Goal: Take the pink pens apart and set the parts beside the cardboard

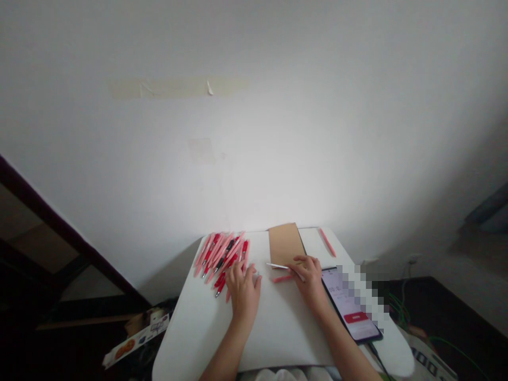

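My left hand (243, 288) rests at the near right edge of a pile of pens (222, 254), its fingers apart. The pile mixes pink, red and dark pens, several with clear or silvery tips. My right hand (308, 276) is closed on a thin white stick (277, 265), like a pen refill, which points left. Just below that stick, a pink pen part (280, 279) lies on the table, its right end hidden by my right hand. Behind the hand is a brown kraft-coloured notebook (286, 243).
A lone pink pen (327, 242) lies at the far right of the white table (278, 328). To the right of my right forearm is a lit phone (349, 307) with a cable at its near end. A plain wall (254, 159) stands behind the table.
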Demonstrator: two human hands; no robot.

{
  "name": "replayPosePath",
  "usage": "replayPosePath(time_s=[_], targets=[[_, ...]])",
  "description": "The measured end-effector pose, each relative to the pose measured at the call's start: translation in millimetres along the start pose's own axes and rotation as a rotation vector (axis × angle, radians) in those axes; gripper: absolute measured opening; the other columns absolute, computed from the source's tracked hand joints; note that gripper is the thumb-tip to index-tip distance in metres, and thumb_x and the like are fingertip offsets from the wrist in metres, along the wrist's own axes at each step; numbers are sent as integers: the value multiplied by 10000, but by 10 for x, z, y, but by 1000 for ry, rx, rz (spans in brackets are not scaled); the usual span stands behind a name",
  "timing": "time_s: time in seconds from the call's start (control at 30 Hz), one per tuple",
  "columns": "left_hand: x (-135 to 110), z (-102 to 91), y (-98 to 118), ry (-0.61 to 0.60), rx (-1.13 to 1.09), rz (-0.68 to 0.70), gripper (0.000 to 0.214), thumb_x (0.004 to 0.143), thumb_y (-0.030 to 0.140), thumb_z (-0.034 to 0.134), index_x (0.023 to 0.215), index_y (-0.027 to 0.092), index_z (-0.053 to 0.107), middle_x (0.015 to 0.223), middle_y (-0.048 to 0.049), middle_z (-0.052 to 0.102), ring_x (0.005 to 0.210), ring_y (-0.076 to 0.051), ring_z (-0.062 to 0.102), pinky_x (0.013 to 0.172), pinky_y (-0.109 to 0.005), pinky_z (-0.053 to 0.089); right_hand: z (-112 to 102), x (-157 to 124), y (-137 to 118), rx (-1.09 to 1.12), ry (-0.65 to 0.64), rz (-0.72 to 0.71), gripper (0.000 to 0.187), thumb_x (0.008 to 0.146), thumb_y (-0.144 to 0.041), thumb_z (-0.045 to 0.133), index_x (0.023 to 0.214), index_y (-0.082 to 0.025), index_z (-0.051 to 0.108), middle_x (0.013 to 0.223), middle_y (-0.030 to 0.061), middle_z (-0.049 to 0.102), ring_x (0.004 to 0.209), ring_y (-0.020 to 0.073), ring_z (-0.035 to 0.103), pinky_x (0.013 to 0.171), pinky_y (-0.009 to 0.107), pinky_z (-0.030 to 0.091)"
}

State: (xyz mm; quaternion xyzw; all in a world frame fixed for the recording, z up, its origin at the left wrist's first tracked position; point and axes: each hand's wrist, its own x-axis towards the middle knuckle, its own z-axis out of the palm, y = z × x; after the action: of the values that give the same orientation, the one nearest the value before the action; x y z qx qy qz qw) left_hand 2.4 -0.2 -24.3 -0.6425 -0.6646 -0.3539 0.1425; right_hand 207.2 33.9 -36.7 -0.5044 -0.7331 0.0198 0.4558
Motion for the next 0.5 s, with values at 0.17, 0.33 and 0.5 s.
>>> replayPosePath(time_s=[0.17, 0.33, 0.5], targets=[[15, -5, 1, -42, 79, 12, 160, 770, 253, 687, 928, 230, 700, 1141, -110, 579, 1160, -331, 478, 986, -544, 397, 37, -17, 50, -1, 23, 22, 199, 907, -291, 573, 1000, -338, 743, 1090, 67, 608, 1052, 261, 475, 903, 457, 454], [29, -2, 8, -50, 80, 27, 95, 786, 242, 668, 869, 232, 712, 1139, -108, 592, 1154, -338, 482, 983, -564, 393, 56, -20, 70, -8, 23, 24, 195, 905, -293, 578, 1005, -335, 741, 1083, 71, 611, 1043, 263, 482, 901, 461, 454], [24, -1, 19, -28, 63, 31, 110, 812, 187, 613, 821, 236, 712, 1131, -96, 609, 1146, -321, 492, 991, -572, 380, 30, -12, 42, -21, 15, -2, 198, 897, -280, 585, 999, -348, 742, 1080, 64, 612, 1026, 254, 498, 886, 439, 461]])
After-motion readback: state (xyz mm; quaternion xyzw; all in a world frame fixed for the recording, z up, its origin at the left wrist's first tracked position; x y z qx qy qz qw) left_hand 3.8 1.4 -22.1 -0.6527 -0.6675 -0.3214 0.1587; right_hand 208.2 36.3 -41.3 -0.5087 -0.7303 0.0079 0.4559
